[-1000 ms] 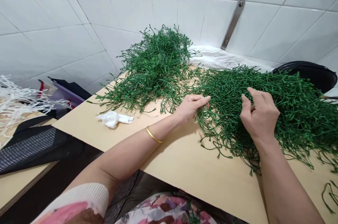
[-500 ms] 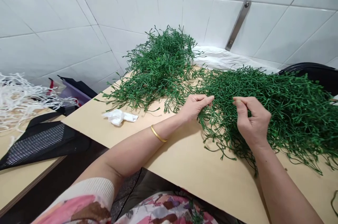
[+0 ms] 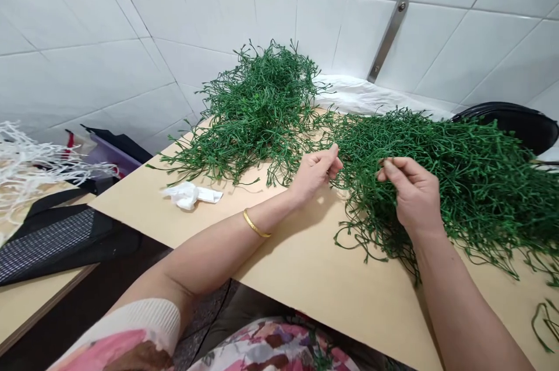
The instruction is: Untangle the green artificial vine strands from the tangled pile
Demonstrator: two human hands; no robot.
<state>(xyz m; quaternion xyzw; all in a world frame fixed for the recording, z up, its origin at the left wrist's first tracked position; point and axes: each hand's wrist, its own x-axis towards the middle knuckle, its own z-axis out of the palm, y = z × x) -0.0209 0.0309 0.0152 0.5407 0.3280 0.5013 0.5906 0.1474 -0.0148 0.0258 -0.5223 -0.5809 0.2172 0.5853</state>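
Note:
Green stringy strands with small knobbed tips lie in two joined heaps on a light wooden table (image 3: 279, 266): a left heap (image 3: 262, 97) and a wider right heap (image 3: 476, 173). My left hand (image 3: 315, 173), with a gold bangle on its wrist, is closed between the heaps, thumb pressed on the curled fingers; whatever it may hold is too small to make out. Over the near left part of the right heap, my right hand (image 3: 414, 190) pinches with thumb and forefinger. A thin dark green bit shows at its fingertips.
A crumpled white tissue (image 3: 187, 195) lies left of my left forearm. White stringy strands (image 3: 39, 164) and a black mesh item (image 3: 56, 243) are on another surface at far left. White plastic (image 3: 349, 91) and a black bag (image 3: 510, 120) are by the tiled wall.
My left thumb now points more upward. My right hand's fingertips have tilted and moved slightly left, with a green bit now showing there. The whole view has shifted a little.

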